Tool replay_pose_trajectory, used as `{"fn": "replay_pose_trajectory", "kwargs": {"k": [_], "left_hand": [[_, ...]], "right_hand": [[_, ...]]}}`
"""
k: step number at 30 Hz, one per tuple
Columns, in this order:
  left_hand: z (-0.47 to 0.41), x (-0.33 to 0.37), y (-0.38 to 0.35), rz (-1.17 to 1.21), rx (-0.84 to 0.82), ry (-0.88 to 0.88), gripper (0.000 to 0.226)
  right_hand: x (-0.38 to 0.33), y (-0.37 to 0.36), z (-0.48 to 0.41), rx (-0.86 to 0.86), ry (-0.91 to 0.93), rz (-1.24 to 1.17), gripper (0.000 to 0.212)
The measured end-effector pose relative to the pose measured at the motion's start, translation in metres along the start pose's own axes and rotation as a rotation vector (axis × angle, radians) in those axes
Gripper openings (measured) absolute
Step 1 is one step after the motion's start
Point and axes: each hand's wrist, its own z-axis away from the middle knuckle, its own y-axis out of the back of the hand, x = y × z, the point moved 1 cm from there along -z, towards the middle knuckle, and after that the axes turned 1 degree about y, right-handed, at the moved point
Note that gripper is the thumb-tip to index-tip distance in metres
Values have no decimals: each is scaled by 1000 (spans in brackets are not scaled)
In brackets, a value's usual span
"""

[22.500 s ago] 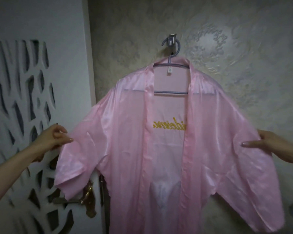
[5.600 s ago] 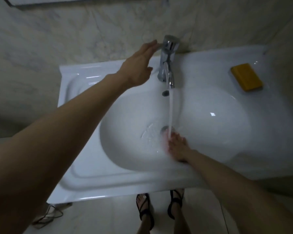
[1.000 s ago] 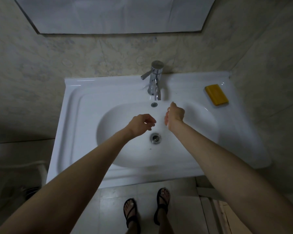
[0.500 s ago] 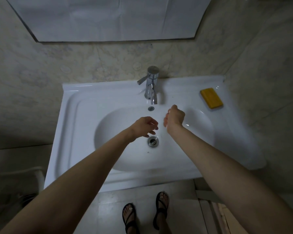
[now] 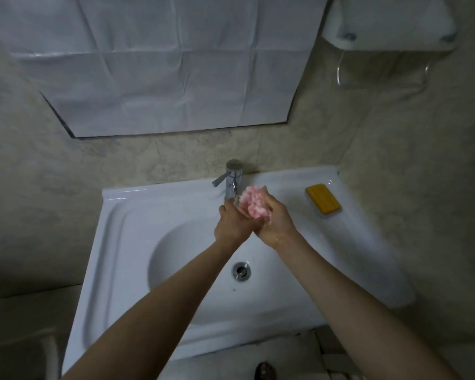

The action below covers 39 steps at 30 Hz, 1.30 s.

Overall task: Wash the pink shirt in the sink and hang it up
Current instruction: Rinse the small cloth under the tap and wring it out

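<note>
Head camera looks down at a small, scrunched-up pink and white lump (image 5: 255, 205). It is too blurry to tell if it is cloth. The lump sits between two bare hands, up over the back part of the bowl and just in front of the tap.

The left hand (image 5: 232, 226) is on the left side of the lump, with its fingers bent in against it. The right hand (image 5: 276, 224) cups the lump from the right and from below, with its fingers curled up around it. So both hands hold the lump together, and the two hands touch each other low down, near the wrists.

The shiny silver metal tap (image 5: 233, 178) stands right behind the hands. Its thin handle sticks out to the left. The left fingertips are very close to the spout, but I cannot tell if they touch it.

The big white shiny sink (image 5: 115, 242) is under the arms. Its round metal drain hole (image 5: 241, 270) is in the bottom of the bowl, between the two arms.

A yellow block of soap (image 5: 323, 202) lies on the back right corner of the sink, apart from the hands.

A creased white sheet (image 5: 162, 64) covers the wall above the tap. A white shelf (image 5: 390, 20) hangs high on the right. One foot in a dark sandal (image 5: 263, 371) peeks out on the floor below the sink.
</note>
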Motion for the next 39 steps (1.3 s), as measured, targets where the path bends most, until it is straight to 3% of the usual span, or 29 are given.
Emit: {"fn": "replay_pose_trajectory", "kwargs": {"k": [2,4,6,8,9,12,15,18,20,23,32,39], "left_hand": [[5,3,-4,-99,51,12,89],[5,2,-5,-81,5,-16,85],[4,2,1,105,-176,-59,70],[4,1,13,302,-298,-47,45],[4,1,19,353,-270,-47,33],[-2,-3,32,387,-71,2,9],[-7,-11,37,329,6,60,7],[-7,-20,36,291,-64,84,11],[-7,-22,37,270,-75,79,17],[-9,-25,41,263,-62,69,21],[-13,-20,43,242,-65,43,20],[-16,-13,45,224,-87,23,18]], "right_hand": [[-4,0,5,7,-24,29,36],[-5,1,5,54,-23,97,43],[-10,-1,4,89,-47,139,47],[-19,-1,2,77,-65,172,27],[-24,-1,3,73,-74,194,22],[-36,-7,7,38,-69,271,34],[-34,-14,12,56,-125,354,35],[-28,-8,13,135,-137,547,23],[-27,-8,15,208,-130,625,33],[-28,-10,14,331,-80,601,51],[-26,-11,7,534,105,552,40],[-34,-16,2,558,181,624,38]]}}
